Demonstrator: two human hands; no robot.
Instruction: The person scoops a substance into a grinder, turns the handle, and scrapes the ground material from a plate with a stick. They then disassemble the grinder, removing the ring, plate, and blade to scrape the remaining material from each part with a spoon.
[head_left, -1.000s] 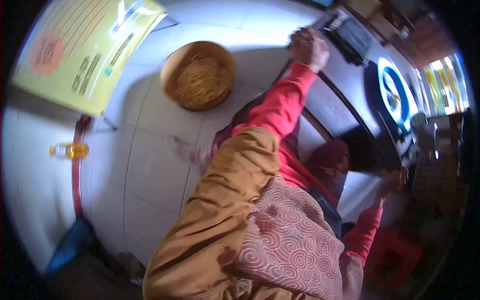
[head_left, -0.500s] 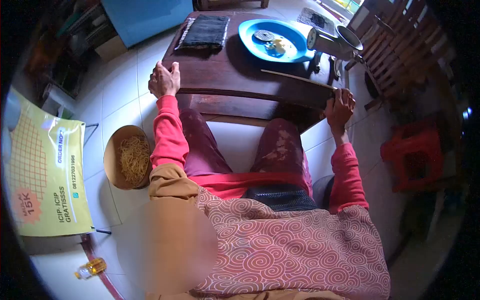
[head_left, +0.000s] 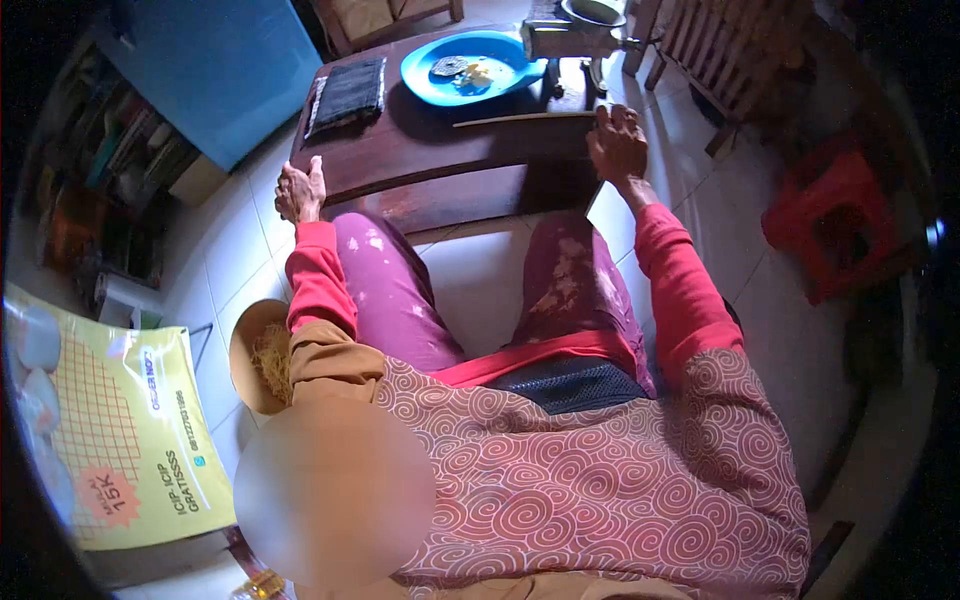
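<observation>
My left hand [head_left: 300,190] grips the left front corner of a low dark wooden table [head_left: 460,155], thumb lying toward the top. On the opposite side my right hand [head_left: 618,148] is wrapped over the right front corner. Near it stands a metal hand-cranked grinder [head_left: 568,42] at the table's right end, and a thin stick [head_left: 520,118] lies along the top. A blue basin [head_left: 425,85] holds a perforated metal disc [head_left: 450,66] and pale dough scraps [head_left: 478,76]. Toward the left end rests a dark fringed mat [head_left: 347,94].
Beside my left forearm, a brown bowl of noodles [head_left: 268,365] sits on the tiled floor. A yellow banner [head_left: 130,420] stands at left, a red plastic stool [head_left: 835,220] at right. Behind the table are a blue cabinet-like box [head_left: 215,75] and a slatted wooden chair [head_left: 715,60].
The table with its things now appears farther forward and to the left in view, both hands still on its corners. My arms reach farther, and the noodle bowl is partly behind my left sleeve.
</observation>
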